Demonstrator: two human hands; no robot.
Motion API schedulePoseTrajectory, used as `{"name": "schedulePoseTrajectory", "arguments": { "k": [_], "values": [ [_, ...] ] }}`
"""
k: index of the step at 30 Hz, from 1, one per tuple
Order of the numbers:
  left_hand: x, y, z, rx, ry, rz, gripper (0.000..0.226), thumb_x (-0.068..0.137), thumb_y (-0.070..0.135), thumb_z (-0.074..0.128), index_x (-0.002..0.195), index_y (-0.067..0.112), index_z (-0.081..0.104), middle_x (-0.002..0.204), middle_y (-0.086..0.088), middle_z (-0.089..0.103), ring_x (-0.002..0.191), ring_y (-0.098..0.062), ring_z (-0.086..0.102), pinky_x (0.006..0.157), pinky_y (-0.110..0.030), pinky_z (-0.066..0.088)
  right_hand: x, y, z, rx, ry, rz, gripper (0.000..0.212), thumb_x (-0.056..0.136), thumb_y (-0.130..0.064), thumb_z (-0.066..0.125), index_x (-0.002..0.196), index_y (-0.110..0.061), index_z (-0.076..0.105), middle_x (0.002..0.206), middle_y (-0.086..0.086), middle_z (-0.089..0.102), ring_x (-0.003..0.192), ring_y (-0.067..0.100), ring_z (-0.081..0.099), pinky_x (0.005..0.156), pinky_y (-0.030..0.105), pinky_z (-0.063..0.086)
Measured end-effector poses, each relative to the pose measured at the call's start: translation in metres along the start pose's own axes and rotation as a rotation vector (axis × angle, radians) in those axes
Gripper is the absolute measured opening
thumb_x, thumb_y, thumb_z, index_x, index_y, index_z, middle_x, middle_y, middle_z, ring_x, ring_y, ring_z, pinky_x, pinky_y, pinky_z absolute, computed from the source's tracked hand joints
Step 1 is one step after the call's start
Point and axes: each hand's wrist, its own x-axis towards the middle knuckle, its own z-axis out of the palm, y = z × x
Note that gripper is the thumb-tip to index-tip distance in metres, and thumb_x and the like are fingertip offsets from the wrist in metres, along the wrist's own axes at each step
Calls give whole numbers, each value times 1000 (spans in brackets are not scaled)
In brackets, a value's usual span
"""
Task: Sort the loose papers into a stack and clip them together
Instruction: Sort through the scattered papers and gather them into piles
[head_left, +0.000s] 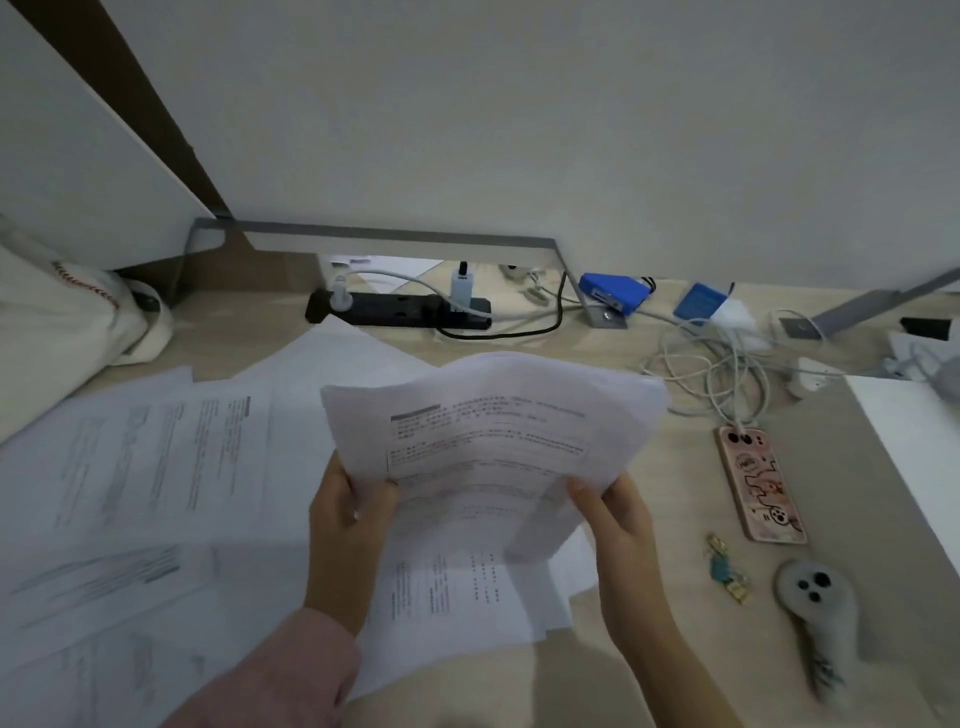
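left hand (349, 512) gripped sheaf of papers (488, 441) | right hand (618, 512) pinched its other edge | loose sheets (140, 467) lay on desk (675, 467)

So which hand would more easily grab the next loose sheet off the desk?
Probably the left hand: the loose white printed sheets lie spread on its side of the light wooden desk, while the right hand could hold the gathered white paper stack alone.

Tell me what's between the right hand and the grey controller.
A small gold-and-teal trinket lies on the desk between right hand and controller, head view.
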Motion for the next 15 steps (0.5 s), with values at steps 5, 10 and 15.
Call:
{"name": "schedulePoseTrajectory", "arguments": {
  "k": [5, 10, 15],
  "values": [
    [-6, -1, -9, -59, 21, 43, 13, 78, 8, 62, 87, 14, 56, 76, 20, 65, 75, 7, 58, 71, -8, 47, -6, -2, -9, -35, 72, -47, 12, 87, -4, 54, 94, -12, 60, 78, -12, 65, 77, 1, 61, 67, 9, 46],
    [-14, -15, 0, -33, 32, -111, 26, 84, -5, 57, 72, 18, 52, 57, 16, 59, 55, 6, 52, 57, -6, 42, -6, 16, -4, -100, 57, 58, 13, 86, -10, 54, 92, 1, 57, 89, 25, 59, 84, 27, 59, 68, 23, 42],
    [-12, -13, -4, -23, 23, -90, 22, 85, -11, 52, 89, 10, 58, 78, 5, 63, 69, 9, 59, 66, -5, 46, -7, 10, -10, -66, 108, 47, 21, 89, 2, 45, 93, -8, 63, 75, -11, 65, 74, 0, 59, 67, 15, 48]
  ]
}}
